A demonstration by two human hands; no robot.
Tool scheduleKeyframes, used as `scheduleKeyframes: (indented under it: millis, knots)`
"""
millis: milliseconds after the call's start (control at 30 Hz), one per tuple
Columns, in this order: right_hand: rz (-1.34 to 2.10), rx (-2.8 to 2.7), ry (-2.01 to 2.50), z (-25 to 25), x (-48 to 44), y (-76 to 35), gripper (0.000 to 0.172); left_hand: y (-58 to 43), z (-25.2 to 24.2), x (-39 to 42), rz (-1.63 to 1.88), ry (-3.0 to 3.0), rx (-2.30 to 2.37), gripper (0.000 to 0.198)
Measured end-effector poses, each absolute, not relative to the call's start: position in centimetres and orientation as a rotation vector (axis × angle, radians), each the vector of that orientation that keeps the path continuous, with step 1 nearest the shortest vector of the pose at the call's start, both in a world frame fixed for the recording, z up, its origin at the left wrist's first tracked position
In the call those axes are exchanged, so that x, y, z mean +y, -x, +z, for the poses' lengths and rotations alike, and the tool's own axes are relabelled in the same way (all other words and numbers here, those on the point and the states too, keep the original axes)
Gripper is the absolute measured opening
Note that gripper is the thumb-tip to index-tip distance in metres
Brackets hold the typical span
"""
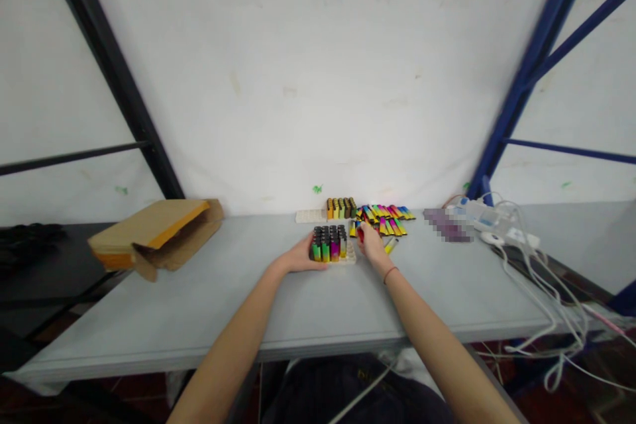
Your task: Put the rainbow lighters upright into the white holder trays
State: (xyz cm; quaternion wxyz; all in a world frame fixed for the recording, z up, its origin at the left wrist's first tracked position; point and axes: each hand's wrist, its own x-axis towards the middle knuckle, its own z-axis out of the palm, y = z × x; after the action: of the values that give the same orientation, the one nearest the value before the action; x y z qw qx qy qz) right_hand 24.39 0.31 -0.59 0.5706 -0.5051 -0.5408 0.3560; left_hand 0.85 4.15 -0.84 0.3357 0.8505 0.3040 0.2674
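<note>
My left hand is closed around the left side of a white tray with a grid of holes. Upright lighters in green, yellow and purple colours, with dark tops, fill most of the tray, and some holes on its right side show. Just right of the tray, my right hand pinches a reddish lighter, partly covered by the fingers. Beyond that hand lies a loose pile of multicoloured lighters. A single yellow lighter rests beside the right hand.
Behind the tray stand a block of yellowish lighters and another white tray. An open cardboard box sits at the left of the grey table. White cables and a power strip occupy the right side, near a pixelated purple patch.
</note>
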Motion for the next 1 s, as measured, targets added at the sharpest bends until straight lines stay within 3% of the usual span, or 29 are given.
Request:
scheduleKeyframes:
  millis: [133,400,667,1000]
  knots:
    - [0.879,-1.332,1.083,0.4,-0.5,-24.2,0.031,-0.8,-0.7,4.0,0.695,-2.205,0.804,0.101]
    - [0.924,-1.502,0.986,1.6,-1.0,-26.4,0.042,-0.8,-0.9,4.1,0.697,-2.216,0.812,0.102]
    - [1.114,-1.557,0.939,1.5,-2.2,-26.1,0.041,-0.8,-1.0,4.2,0.697,-2.212,0.817,0.1]
    - [1.061,-1.546,0.945,1.5,-2.0,-25.5,0.041,-0.8,-0.8,4.1,0.702,-2.21,0.809,0.099]
